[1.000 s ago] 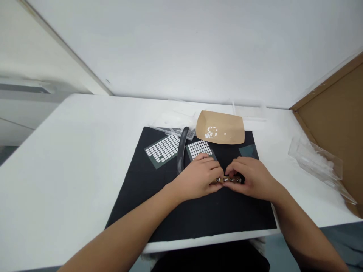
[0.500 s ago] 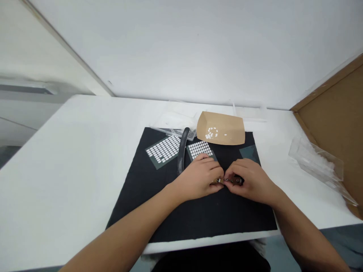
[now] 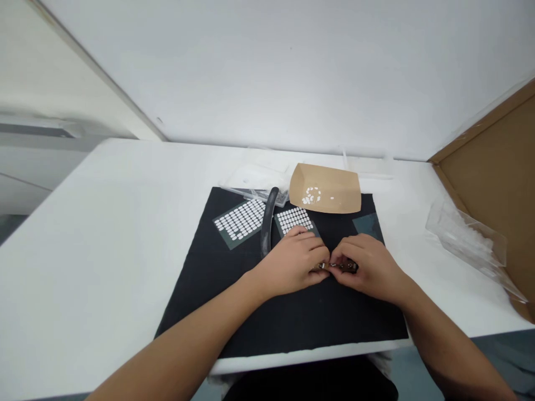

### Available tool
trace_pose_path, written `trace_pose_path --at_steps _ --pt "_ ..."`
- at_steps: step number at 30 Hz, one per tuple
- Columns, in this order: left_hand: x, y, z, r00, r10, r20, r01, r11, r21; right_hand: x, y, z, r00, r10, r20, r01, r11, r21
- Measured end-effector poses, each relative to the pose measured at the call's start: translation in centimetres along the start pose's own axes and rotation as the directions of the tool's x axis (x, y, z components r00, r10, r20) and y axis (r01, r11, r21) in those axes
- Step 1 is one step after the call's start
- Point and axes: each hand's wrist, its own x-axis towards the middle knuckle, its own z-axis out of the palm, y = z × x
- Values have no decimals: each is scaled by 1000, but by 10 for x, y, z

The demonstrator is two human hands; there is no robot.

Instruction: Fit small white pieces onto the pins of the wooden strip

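Low over the black mat (image 3: 251,312), my left hand (image 3: 296,262) and my right hand (image 3: 370,264) meet with fingertips almost touching. Both are closed in a pinch on a small brown part with shiny metal bits (image 3: 349,267). Its left end shows beneath my left fingers, its right end inside the curl of my right hand; the fingers cover much of it, so its exact kind is unclear. Just beyond my left hand lies a sheet of white oval stickers (image 3: 293,219), partly hidden by that hand. A larger sticker sheet (image 3: 241,221) rests further left.
A curved black bar (image 3: 268,220) stands between the sticker sheets. Behind is a cardboard tray (image 3: 340,186) with several white ovals. A dark green sheet (image 3: 368,225) lies right. Clear plastic boxes (image 3: 463,239) and a large cardboard box (image 3: 493,184) stand on the right; plastic bags (image 3: 259,174) lie behind.
Both hands keep their pinch on the small brown part, which has tilted or shifted very slightly. Nothing else has visibly moved apart from a slight camera shift.
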Motion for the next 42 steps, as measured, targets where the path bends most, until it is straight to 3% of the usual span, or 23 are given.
trace_pose_path --at_steps 14,21,30,42 --pt "0 0 0 1000 -2 4 2 1000 15 0 -1 1 1000 0 8 1 998 -64" --pt "1 1 -1 1000 -12 13 12 1000 -4 0 1 4 1000 -5 8 5 999 33" --pt "0 -1 0 1000 -1 6 1 1000 -22 0 4 -11 987 7 163 -29 991 134" --pt "-1 -2 0 1000 -14 -2 14 997 -72 -1 6 -16 979 30 199 -68 980 188"
